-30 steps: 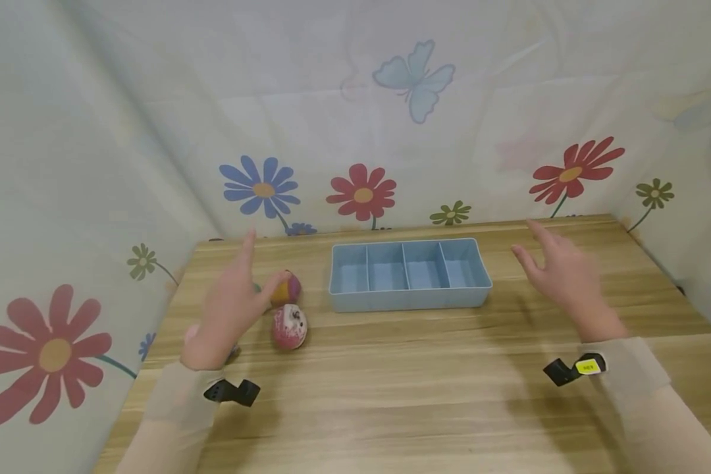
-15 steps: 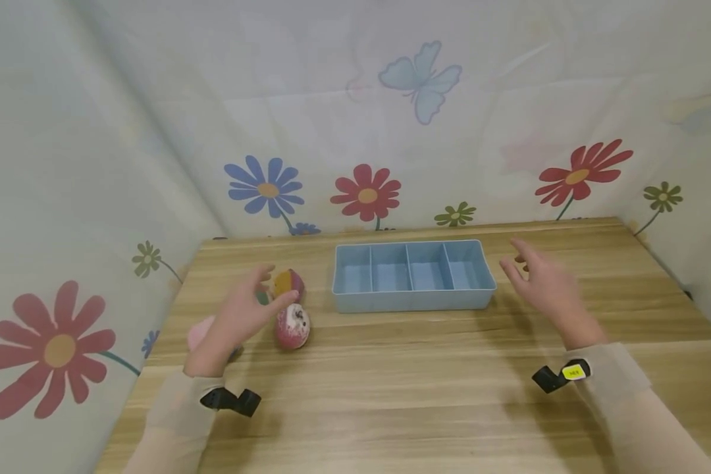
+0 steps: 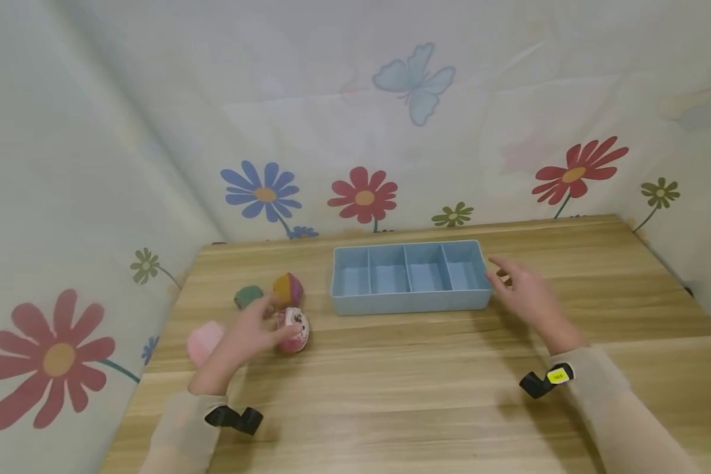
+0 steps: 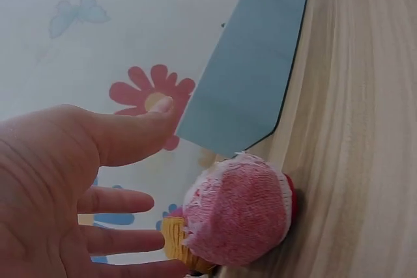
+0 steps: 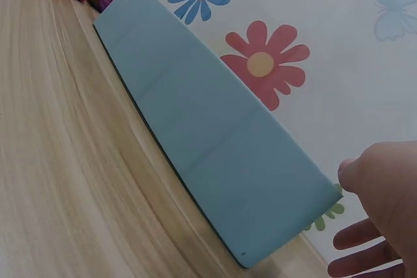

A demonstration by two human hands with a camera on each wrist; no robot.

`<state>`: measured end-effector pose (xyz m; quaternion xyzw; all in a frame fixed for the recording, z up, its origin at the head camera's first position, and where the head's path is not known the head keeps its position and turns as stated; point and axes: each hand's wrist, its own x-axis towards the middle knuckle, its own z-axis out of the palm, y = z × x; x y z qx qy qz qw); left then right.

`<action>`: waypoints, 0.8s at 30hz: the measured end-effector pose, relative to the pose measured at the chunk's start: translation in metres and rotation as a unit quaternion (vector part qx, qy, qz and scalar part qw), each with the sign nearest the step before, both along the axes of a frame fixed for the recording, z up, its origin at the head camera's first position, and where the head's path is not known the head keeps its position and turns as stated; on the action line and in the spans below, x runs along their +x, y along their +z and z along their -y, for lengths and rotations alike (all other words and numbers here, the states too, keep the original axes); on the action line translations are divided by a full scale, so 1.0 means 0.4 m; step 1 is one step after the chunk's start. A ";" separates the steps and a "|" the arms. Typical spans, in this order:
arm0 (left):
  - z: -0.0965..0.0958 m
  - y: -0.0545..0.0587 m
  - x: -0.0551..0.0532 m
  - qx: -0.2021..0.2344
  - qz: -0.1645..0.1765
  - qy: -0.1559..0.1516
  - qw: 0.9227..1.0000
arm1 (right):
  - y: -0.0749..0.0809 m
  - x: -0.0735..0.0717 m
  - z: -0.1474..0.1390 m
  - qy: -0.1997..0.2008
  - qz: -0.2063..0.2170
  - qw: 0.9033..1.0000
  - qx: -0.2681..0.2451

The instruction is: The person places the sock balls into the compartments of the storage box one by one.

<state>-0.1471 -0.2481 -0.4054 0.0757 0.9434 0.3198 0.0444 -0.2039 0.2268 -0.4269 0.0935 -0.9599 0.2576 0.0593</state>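
Note:
My left hand (image 3: 245, 339), fingers spread, hovers beside a pink-and-white knitted bundle (image 3: 296, 332) that looks like a rolled sock. In the left wrist view a gap shows between the thumb and this bundle (image 4: 241, 213). Behind it sits a yellow-and-purple bundle (image 3: 288, 289), with a green one (image 3: 249, 296) to its left. A pale pink bundle (image 3: 204, 342) lies left of the hand, partly covered by it. My right hand (image 3: 527, 299) is at the right end of a light blue box (image 3: 411, 302), fingers loosely bent; contact is hard to tell.
The box has several compartments in a row, with nothing seen in them. The wood-grain table (image 3: 403, 395) ends at a flower-printed cloth wall (image 3: 308, 118) at the back and left.
My left hand has come down and back toward the pink-and-white bundle, uncovering the green and pale pink ones. My right hand has moved left to the box's end.

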 end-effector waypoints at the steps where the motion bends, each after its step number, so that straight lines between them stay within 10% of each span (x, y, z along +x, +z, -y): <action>1: 0.000 -0.003 0.001 -0.002 -0.002 -0.003 1.000 | -0.003 0.000 0.002 0.000 -0.003 1.000 -0.002; 24: -0.003 -0.065 0.013 -0.005 -0.003 0.002 1.000 | -0.061 -0.020 0.000 0.006 0.062 0.982 -0.179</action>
